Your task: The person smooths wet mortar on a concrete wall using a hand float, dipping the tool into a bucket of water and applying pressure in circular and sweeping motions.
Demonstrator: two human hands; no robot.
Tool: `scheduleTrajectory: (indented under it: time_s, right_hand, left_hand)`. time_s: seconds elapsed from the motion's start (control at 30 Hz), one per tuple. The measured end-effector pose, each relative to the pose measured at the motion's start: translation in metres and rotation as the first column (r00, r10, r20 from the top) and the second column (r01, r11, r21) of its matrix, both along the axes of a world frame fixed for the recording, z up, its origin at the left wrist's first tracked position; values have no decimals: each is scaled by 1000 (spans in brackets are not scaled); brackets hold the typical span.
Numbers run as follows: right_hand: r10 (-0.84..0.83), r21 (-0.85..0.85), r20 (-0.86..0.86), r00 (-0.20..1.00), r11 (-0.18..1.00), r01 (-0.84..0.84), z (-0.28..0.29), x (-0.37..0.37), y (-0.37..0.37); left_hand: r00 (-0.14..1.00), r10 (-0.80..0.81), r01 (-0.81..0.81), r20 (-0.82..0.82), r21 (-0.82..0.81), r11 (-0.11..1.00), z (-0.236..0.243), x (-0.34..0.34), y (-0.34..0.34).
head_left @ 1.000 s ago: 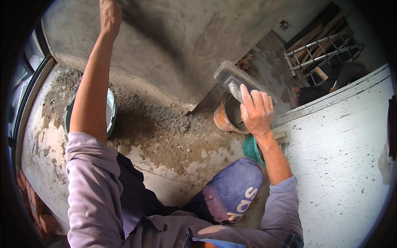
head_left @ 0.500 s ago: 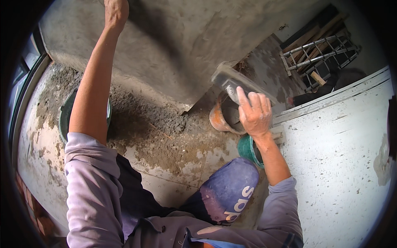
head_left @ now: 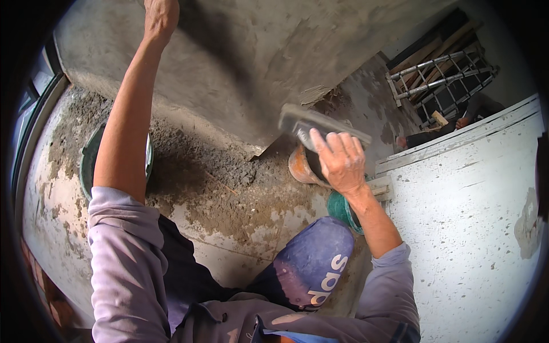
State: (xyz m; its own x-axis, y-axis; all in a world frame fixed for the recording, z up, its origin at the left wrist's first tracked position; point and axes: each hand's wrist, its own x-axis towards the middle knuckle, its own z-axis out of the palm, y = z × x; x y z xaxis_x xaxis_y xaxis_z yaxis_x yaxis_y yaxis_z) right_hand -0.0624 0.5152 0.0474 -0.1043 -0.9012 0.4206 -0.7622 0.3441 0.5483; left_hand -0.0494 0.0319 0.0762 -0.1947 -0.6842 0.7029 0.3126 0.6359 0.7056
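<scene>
My right hand (head_left: 341,164) grips a grey plastering float (head_left: 291,119), slightly blurred, near the lower edge of the plastered wall (head_left: 251,57). My left arm stretches up the left side to my left hand (head_left: 161,16) at the top edge, against the wall; its fingers are cut off or hidden. An orange-stained bucket (head_left: 300,167) stands below the float, and a green bucket (head_left: 337,206) is just beside my right forearm. Another green bucket (head_left: 89,161) is partly hidden behind my left arm.
Rough mortar (head_left: 217,177) lies along the wall's foot. A white speckled board (head_left: 457,228) fills the right. Beyond it are metal ladder-like frames (head_left: 440,74), planks, and another person's dark-clad limbs and hand (head_left: 462,122). A window frame (head_left: 40,108) and bricks (head_left: 43,274) are at the far left.
My right hand and the float have moved left and the float is lower. My left hand has shifted slightly right. More of the other person's hand shows behind the board.
</scene>
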Motion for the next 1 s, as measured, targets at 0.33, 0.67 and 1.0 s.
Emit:
scheduleTrajectory:
  time_s: [0.33, 0.67, 1.0]
  right_hand:
    - [-21, -104, -81, 997, 994, 12, 9, -10, 2]
    - [76, -158, -43, 996, 984, -82, -13, 0, 0]
    - [87, 101, 176, 980, 989, -106, -89, -2, 11]
  left_hand:
    - [1000, 29, -29, -11, 12, 1000, -1, 6, 8]
    - [1000, 8, -8, -7, -44, 999, -2, 4, -9]
    - [993, -116, 115, 36, 16, 993, 9, 18, -8]
